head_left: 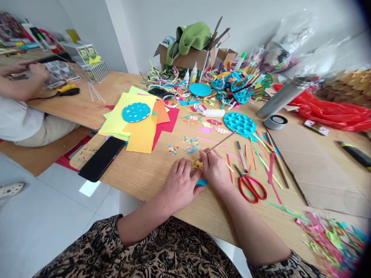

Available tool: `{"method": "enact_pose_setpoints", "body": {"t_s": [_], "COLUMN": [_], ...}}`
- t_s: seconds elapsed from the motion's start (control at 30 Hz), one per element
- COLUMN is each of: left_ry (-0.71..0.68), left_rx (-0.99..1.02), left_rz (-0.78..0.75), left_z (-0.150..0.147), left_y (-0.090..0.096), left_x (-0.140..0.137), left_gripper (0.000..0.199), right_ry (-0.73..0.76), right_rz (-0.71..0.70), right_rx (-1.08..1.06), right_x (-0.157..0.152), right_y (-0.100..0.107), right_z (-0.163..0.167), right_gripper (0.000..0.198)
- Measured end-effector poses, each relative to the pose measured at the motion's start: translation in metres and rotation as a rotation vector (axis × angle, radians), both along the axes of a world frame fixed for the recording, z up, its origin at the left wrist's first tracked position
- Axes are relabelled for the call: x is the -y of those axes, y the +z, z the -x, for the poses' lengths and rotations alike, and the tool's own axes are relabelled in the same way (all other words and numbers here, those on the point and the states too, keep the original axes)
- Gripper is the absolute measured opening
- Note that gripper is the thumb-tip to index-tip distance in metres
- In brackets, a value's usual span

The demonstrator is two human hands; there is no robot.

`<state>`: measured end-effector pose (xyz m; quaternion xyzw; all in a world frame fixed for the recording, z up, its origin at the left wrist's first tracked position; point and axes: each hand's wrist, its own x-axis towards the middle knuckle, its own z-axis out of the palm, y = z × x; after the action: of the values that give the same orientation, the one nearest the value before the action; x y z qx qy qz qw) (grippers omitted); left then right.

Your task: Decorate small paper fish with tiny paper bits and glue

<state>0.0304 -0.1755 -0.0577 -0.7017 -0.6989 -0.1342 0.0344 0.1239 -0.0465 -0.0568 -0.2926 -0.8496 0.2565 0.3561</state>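
Observation:
My right hand (214, 168) pinches a thin wooden stick (222, 142), which slants up and away over the table, its lower end at a small yellow paper piece (197, 164) with coloured dots. Flat beside it, my left hand (181, 183) rests with outstretched fingers touching the yellow piece's edge. Part of that piece is hidden by my fingers. A bit of blue paper (202, 182) shows beneath my hands. Just beyond lie small heaps of paper confetti (190, 150) and several paper fish (205, 130). Red-handled scissors (251, 188) and a pen (242, 156) lie right of my right hand.
At left are a black phone (102, 159), coloured paper sheets (140, 137) and a blue dotted oval (136, 112). Glue bottle (213, 112), blue scalloped disc (240, 122), metal flask (282, 98) and cardboard (319, 170) lie beyond and right. Another person's hands (39, 70) work at far left.

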Motion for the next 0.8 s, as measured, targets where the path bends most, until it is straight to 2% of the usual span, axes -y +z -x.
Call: {"method": "enact_pose_setpoints", "body": {"t_s": [0.8], "left_ry": [0.004], "left_rx": [-0.014], "left_rz": [-0.002], "left_z": [-0.0005], "left_y": [0.0006], "left_x": [0.0004], "left_gripper": [0.052], "right_ry": [0.004], "right_rz": [0.008], "right_rx": [0.005], "right_x": [0.0008], "right_y": [0.0001], "right_z": [0.0006], "right_gripper": [0.027]}}
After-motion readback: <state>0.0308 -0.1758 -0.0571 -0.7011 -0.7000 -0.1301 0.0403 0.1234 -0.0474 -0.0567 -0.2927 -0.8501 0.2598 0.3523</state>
